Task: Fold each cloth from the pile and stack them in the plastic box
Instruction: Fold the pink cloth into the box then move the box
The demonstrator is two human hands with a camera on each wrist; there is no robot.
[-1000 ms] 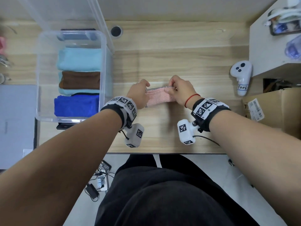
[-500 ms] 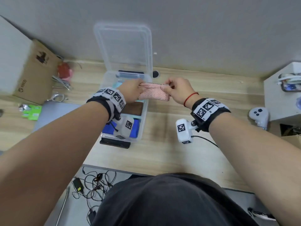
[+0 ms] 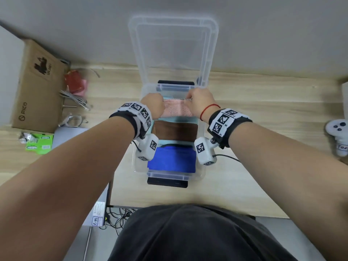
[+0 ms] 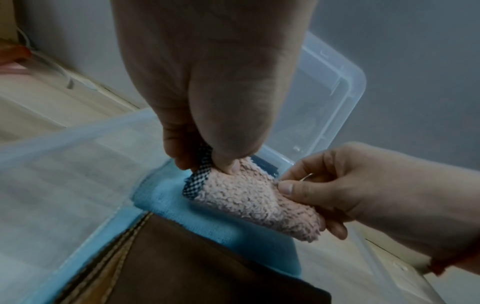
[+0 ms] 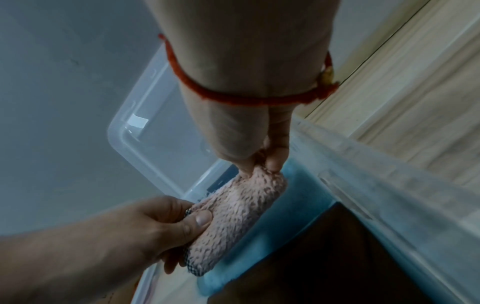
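A folded pink fleece cloth (image 3: 177,110) with a checked edge is held over the far end of the clear plastic box (image 3: 201,129). My left hand (image 3: 153,106) pinches its left end (image 4: 207,170) and my right hand (image 3: 200,102) pinches its right end (image 5: 259,166). The pink cloth (image 4: 249,197) hangs just above a light blue cloth (image 4: 228,224) in the box. Nearer me in the box lie a brown cloth (image 3: 175,130) and a deep blue cloth (image 3: 172,160).
The box lid (image 3: 173,51) stands open against the wall behind. A cardboard box (image 3: 35,87), red and pink items (image 3: 75,85) and a green packet (image 3: 38,144) lie to the left. A white controller (image 3: 339,136) sits at the right on the wooden table (image 3: 263,102).
Both hands carried the pink cloth from the bare table leftward, over the box, and now hold it low at the box's far end.
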